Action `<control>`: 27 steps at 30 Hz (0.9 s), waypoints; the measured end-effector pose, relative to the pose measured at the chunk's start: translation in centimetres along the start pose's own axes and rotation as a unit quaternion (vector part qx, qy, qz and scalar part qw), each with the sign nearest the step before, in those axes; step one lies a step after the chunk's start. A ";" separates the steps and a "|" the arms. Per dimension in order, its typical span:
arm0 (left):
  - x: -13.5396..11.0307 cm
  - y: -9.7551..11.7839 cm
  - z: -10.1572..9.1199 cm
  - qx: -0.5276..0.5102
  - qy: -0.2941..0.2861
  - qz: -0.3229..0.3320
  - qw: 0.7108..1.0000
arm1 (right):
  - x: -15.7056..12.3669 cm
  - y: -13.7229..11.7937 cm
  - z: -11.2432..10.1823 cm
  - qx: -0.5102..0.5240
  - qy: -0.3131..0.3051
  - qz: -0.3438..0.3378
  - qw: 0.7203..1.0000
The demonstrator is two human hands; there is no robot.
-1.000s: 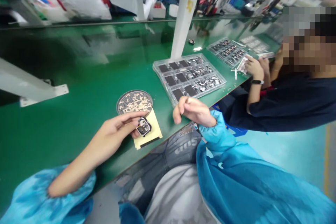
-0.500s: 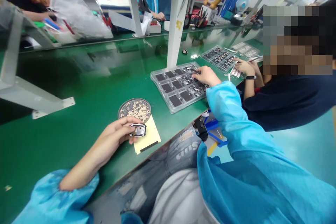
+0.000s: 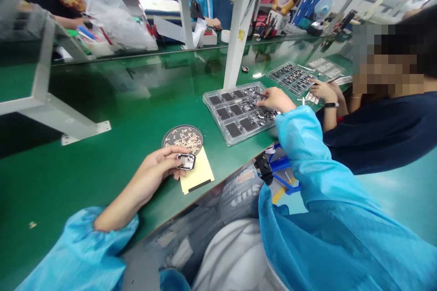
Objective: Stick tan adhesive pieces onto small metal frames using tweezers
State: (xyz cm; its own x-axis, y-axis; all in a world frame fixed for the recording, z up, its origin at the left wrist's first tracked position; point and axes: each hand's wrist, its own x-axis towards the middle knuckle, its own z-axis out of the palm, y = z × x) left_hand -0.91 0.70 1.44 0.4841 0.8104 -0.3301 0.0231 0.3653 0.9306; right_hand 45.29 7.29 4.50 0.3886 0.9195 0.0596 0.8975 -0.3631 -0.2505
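Head view: the left hand (image 3: 159,166) is pinching a watch case (image 3: 188,162) by its left side, thumb on top, fingers behind and beneath; the open interior is facing up. The case is being held over a yellow pad (image 3: 202,176), just in front of a round tray (image 3: 164,137) that is holding small tan pieces. Further right, a clear compartment tray (image 3: 216,122) is carrying black panels and loose metallic parts. Over its right part, the right hand (image 3: 278,99) is pinching nearly closed, apparently on a dark slender piece (image 3: 261,95); part or tool, cannot tell.

Key relation: the case is lying left of the right-hand pinch and nearer the body, well apart; its longer axis is seemingly running left to right.

Versus one second ago: the right hand is now reaching over the clear tray instead of hanging before its near edge; the case is sitting less slanted.
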 end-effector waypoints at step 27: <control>-0.8 -0.9 2.2 0.038 0.051 0.113 0.992 | -19.4 -14.9 8.3 0.563 -0.246 -0.103 0.782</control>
State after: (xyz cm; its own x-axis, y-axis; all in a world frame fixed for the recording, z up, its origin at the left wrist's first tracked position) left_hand 0.66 -1.25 1.21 0.3940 0.9110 -0.1220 -0.0080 0.1361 0.9907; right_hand 22.69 -3.89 -0.94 -0.1163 0.9882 -0.0996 0.0701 -0.0918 -0.9933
